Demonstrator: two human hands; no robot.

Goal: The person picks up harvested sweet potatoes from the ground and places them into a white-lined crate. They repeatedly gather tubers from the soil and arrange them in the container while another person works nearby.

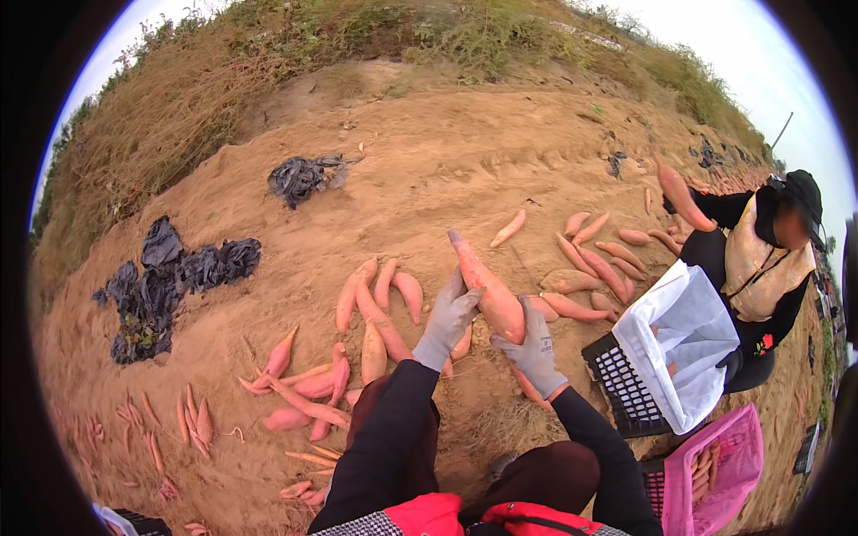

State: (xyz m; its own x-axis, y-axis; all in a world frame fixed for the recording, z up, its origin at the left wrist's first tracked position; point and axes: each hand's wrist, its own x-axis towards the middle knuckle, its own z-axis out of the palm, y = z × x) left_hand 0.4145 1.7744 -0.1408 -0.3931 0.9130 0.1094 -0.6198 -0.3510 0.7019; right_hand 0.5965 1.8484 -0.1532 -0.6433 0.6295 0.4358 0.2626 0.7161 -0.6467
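Note:
A large pink-skinned sweet potato (pixel 488 287) is held between my two gloved hands above the soil, its narrow, darker end tilted up and to the left. Along its left side my left hand (pixel 450 318) grips it. My right hand (pixel 534 348) cups the thick lower end. Both hands wear grey work gloves. Below and left of my left hand lie several more sweet potatoes (pixel 382 325) on the ground. Another group of sweet potatoes (pixel 570 281) lies beyond my right hand.
At right, a black plastic crate (pixel 627 388) has a white liner (pixel 643 321). Nearer stands a crate with a pink liner (pixel 744 455), holding small sweet potatoes. A co-worker (pixel 764 268) crouches behind, one hand raising a sweet potato (pixel 680 194). Black plastic film (pixel 157 288) lies left.

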